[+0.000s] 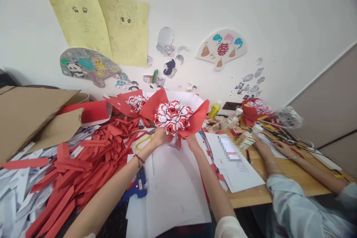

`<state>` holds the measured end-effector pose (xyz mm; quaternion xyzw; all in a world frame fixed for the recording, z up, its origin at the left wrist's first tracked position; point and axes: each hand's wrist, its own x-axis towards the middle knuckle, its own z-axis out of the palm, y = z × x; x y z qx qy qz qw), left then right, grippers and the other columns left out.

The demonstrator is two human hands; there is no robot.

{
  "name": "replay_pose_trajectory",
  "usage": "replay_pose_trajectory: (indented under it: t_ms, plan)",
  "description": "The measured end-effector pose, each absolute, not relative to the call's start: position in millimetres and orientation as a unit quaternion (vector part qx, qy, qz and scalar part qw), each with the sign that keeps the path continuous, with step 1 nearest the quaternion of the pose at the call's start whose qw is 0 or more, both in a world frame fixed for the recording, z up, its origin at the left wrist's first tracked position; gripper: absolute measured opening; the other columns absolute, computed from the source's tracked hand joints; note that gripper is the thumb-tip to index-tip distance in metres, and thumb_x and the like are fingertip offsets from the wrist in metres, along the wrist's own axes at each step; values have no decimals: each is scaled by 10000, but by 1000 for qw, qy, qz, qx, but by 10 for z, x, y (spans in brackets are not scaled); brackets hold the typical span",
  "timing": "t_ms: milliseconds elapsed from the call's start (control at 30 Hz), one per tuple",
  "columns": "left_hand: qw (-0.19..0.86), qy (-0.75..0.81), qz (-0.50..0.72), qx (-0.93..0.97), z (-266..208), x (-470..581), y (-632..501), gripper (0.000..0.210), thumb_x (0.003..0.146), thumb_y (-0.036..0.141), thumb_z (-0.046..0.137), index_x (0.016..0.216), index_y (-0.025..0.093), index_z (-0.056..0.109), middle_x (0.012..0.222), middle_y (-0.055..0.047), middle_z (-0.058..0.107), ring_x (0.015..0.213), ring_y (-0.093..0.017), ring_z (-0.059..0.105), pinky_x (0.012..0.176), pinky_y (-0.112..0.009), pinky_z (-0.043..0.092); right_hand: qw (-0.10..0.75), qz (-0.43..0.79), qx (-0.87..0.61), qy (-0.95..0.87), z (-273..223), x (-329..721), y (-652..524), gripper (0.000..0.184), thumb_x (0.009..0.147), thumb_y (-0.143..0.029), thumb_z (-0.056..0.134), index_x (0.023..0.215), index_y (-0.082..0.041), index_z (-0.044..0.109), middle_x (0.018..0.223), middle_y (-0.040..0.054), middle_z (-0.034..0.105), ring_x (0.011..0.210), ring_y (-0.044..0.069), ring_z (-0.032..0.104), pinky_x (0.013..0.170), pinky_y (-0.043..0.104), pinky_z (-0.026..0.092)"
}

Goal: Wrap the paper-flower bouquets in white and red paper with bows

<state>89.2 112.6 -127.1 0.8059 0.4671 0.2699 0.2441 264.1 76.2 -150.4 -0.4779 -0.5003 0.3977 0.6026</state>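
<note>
A bouquet of red-and-white paper flowers (173, 116), wrapped in red and white paper, is held up above the white sheets (175, 189). My left hand (160, 136) closes around its lower left side, just under the blooms. On the lower right, my right hand (192, 141) grips the red wrapping; its fingers are largely hidden behind the paper. Left of the bouquet lie yellow-handled pliers (143, 142). A blue glue gun (138, 185) with a small red light rests below my left wrist.
Folded red paper strips (75, 160) and white strips (19, 193) are heaped at left, beside cardboard (33, 109). Another bouquet (136, 103) stands behind. At right are a co-worker's hands (263, 148), printed sheets (240, 171), bottles (252, 135) and a third bouquet (258, 107).
</note>
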Motion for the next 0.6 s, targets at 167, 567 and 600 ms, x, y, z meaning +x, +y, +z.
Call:
replay_pose_trajectory:
  t_ms: [167, 567, 600]
  plan:
    - [222, 509, 231, 799, -1320, 940, 1182, 338, 930, 357, 582, 1214, 174, 575, 1229, -92, 594, 1060, -216, 610, 890, -421, 538, 582, 369, -510, -515, -1443, 2615, 631, 323, 692, -370, 681, 944, -168, 679, 923, 72, 714, 861, 235, 641, 752, 334, 514]
    - [151, 486, 217, 833, -1145, 816, 1224, 327, 930, 348, 583, 1205, 169, 581, 1230, -93, 597, 1072, -219, 606, 908, -433, 531, 558, 332, -488, -583, -1141, 2617, 698, 449, 606, -371, 813, 1008, -214, 689, 1113, 69, 696, 1185, 338, 542, 1030, 478, 436]
    - [145, 485, 220, 834, -1142, 807, 1208, 332, 932, 348, 579, 1211, 168, 577, 1237, -96, 593, 1075, -220, 604, 912, -439, 529, 562, 331, -491, -578, -1172, 2600, 701, 514, 606, -388, 819, 1066, -213, 671, 1182, 82, 670, 1224, 340, 516, 1056, 486, 413]
